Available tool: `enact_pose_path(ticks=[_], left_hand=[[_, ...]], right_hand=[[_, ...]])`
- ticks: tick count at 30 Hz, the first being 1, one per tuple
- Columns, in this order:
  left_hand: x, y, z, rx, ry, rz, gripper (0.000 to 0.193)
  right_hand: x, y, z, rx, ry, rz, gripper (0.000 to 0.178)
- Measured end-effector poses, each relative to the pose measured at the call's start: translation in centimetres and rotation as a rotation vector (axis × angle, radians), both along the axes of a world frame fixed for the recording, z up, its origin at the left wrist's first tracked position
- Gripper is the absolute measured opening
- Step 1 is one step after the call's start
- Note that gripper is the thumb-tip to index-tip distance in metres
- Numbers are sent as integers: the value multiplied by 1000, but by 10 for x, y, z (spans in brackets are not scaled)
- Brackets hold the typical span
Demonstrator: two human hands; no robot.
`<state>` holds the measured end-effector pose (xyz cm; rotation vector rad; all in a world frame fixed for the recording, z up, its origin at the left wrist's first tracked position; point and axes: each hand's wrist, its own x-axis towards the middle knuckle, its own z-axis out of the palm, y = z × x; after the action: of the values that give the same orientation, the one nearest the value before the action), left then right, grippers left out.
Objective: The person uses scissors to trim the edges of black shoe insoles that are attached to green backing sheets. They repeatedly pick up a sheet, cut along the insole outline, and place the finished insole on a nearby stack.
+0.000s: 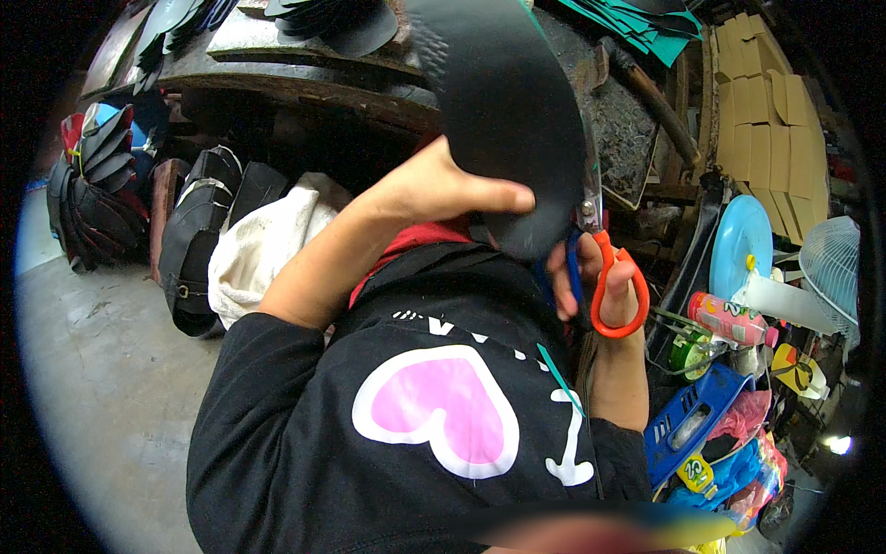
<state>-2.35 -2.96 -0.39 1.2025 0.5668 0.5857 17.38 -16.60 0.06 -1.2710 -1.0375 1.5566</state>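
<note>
My left hand (448, 185) grips a smooth black sheet with a rounded, sole-like outline (517, 111). Its thumb lies across the near face, and the other fingers are hidden behind. In my right hand (622, 275) is a pair of scissors (591, 217) with one orange and one blue handle. My thumb goes through the orange loop, with fingers by the blue one. The blades point away from me along the sheet's right edge; whether they touch it I cannot tell. A thin teal strip (559, 377) lies on my black shirt.
A worn workbench (323, 74) carries stacked dark cut pieces (346, 28) and teal sheets (637, 28). A hammer-like tool (655, 106) lies at its right. Further right are cardboard boxes (766, 129), a fan (831, 268) and a pink bottle (729, 317). Bundled black pieces (97, 194) stand left.
</note>
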Motion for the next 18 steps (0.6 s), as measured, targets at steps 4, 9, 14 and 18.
enact_pose_path(ticks=[4, 9, 14, 18], left_hand=[[-4, -4, -2, -89, 69, -115, 50], [-7, -4, -4, -77, 57, -122, 47], [-7, -8, -8, -74, 103, -287, 44], [-10, -7, -9, -97, 138, -350, 46]], right_hand=[[0, -2, -3, -15, 37, 13, 94], [0, 2, 0, -37, 24, 104, 95], [-10, 5, -2, 45, 41, -135, 93], [5, 2, 1, -56, -7, 126, 99]])
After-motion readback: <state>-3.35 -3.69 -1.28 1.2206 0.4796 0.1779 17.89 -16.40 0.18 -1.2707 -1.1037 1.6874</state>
